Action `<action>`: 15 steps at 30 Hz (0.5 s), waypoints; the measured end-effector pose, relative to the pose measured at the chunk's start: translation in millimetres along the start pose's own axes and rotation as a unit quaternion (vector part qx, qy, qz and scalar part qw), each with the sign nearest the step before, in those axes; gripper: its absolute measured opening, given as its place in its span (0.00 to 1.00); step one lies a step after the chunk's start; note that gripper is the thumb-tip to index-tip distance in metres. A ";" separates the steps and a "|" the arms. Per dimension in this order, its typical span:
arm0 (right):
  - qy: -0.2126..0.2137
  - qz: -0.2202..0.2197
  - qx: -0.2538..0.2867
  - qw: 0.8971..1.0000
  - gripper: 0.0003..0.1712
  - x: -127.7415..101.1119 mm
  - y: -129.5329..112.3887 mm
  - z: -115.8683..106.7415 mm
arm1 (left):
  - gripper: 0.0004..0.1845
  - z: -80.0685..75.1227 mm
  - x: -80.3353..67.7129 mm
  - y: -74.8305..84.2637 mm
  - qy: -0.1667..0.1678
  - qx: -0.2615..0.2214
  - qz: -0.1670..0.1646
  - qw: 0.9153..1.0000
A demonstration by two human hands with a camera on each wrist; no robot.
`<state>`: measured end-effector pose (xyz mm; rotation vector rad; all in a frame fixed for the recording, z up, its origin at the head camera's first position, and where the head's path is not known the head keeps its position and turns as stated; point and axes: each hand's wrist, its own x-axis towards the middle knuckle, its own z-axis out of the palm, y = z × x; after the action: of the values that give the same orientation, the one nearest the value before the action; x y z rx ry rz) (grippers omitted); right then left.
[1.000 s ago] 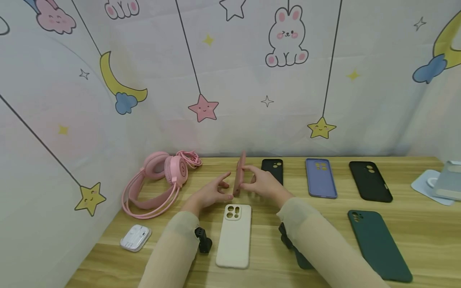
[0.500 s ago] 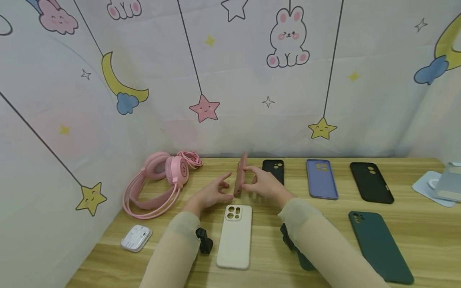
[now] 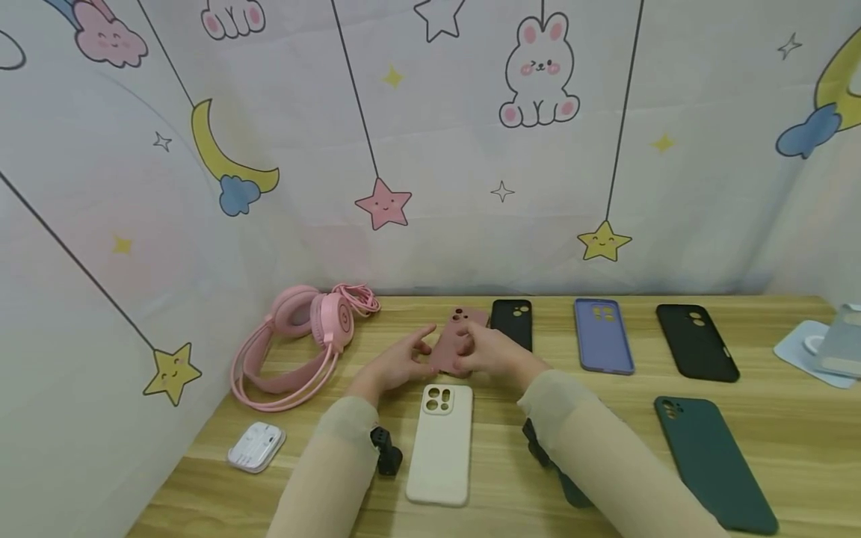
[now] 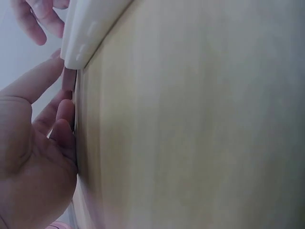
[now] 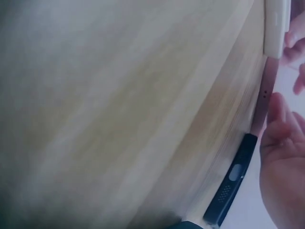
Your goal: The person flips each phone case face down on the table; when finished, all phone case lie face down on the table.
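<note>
Two hands at a pink phone case [image 3: 458,340], far middle of the tabletop [image 3: 773,418]: right hand [image 3: 494,351] gripping its right side, fingers curled over the back; left hand [image 3: 400,362] at its left edge, fingers fairly straight, fingertips touching. Case tilted low, back with camera holes facing up, near end close to the wood. In the right wrist view, pink edge [image 5: 263,98] seen thin between fingers and tabletop; in the left wrist view only a sliver of pink [image 4: 68,78] past the fingertips.

Just nearer than the pink case, a cream case [image 3: 440,444] flat, camera cutout toward the hands. Right beside the pink one, a black case [image 3: 513,323], then a lilac case [image 3: 603,335] and another black case [image 3: 696,342] in a row along the back. Dark green case [image 3: 713,463] at near right. Pink headphones [image 3: 296,347] with coiled cable at far left; small white earbud box [image 3: 255,446] at near left
</note>
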<state>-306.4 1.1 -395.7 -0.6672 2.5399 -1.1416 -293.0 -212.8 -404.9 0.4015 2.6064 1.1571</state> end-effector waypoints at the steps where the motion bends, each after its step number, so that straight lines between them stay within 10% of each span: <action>1: 0.000 -0.002 -0.004 1.000 0.32 -0.6 -0.4 -0.1 | 0.42 0.2 -0.1 0.8 0.000 0.004 0.000 1.000; 15: -0.001 -0.007 -0.036 0.999 0.35 -7.4 -1.9 -3.1 | 0.39 0.5 -1.4 0.9 -0.004 0.045 0.002 0.999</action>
<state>-300.8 5.7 -391.7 -0.7033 2.5884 -1.0577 -291.4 -212.4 -404.4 0.4298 2.6586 1.0384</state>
